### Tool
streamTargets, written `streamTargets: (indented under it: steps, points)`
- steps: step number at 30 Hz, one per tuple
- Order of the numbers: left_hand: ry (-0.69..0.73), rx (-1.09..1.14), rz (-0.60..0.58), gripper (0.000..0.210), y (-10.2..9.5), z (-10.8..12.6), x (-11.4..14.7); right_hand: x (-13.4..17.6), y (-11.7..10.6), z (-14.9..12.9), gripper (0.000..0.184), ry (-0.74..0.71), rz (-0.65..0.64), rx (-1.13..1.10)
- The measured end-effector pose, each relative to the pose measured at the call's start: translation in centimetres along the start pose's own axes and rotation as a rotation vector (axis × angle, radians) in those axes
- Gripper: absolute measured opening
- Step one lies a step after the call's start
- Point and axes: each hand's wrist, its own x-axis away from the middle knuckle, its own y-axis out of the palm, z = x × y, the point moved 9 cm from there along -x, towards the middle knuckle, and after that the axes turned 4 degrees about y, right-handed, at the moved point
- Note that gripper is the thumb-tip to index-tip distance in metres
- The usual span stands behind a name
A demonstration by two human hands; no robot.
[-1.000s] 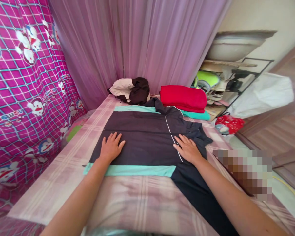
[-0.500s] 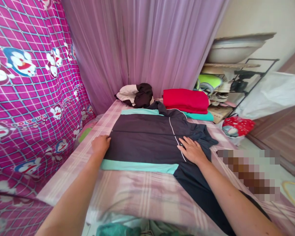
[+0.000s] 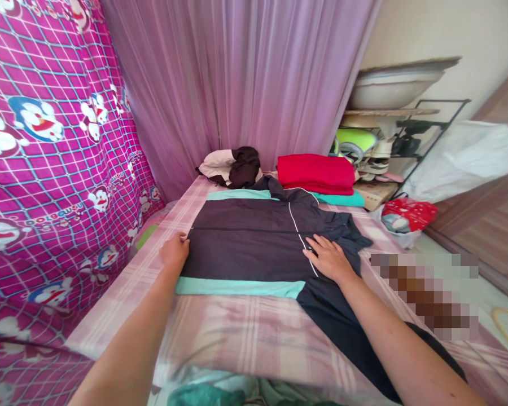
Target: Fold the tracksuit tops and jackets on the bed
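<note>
The dark jacket [image 3: 237,251] lies spread across the middle of the plaid cloth [image 3: 237,330], hem [image 3: 192,257] toward the cloth's left edge, collar [image 3: 350,230] toward its right edge, near sleeve [image 3: 328,310] running toward the near right corner. The left hand [image 3: 175,252] curls at the hem; whether it pinches fabric I cannot tell. The right hand [image 3: 328,257] rests flat by the white piping [image 3: 293,217], fingers spread, gripping nothing. The jacket looks light, soft and thin, perhaps a little slippery, hardly fragile; hem and collar seem sensible holds. The right forearm [image 3: 389,321] hides part of the near sleeve, the far sleeve is hard to make out near the bundled clothing [image 3: 232,167], and whether bed or counter lies beneath the cloth is unclear
</note>
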Motion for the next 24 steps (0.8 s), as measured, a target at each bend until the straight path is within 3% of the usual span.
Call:
streamTargets:
  steps: [2, 5, 8, 10, 13, 17, 20, 24]
  points:
    - [0.066, -0.046, 0.08, 0.038, -0.6, 1.1, 0.5, 0.1, -0.1, -0.1, 0.057, 0.003, -0.001, -0.004]
    - [0.288, -0.1, 0.174, 0.042, -0.4, 4.9, 1.9, 0.2, -0.4, -0.1, 0.058, 0.0, 0.0, -0.002]
    - [0.49, -0.138, 0.055, 0.048, 2.5, 8.8, 3.7, 0.3, -0.8, -0.2, 0.058, 0.008, -0.047, -0.003]
    - [0.535, -0.169, -0.051, 0.052, 4.5, 10.0, 4.4, 0.2, -1.0, -0.5, 0.058, 0.06, -0.113, -0.017]
    - [0.53, -0.191, -0.101, 0.056, 5.8, 10.4, 4.7, -0.2, -2.6, -2.9, 0.061, 0.132, -0.079, -0.063]
    - [0.531, -0.205, -0.107, 0.058, 5.6, 10.3, 4.6, -0.8, -4.3, -9.8, 0.06, -0.021, 0.094, -0.161]
    - [0.526, -0.209, -0.119, 0.058, 5.4, 10.3, 4.8, -0.9, -2.2, -13.4, 0.061, -0.122, -0.042, -0.175]
    - [0.522, -0.188, -0.104, 0.058, 5.4, 10.3, 4.9, -1.0, -0.2, -13.7, 0.063, -0.128, -0.167, -0.167]
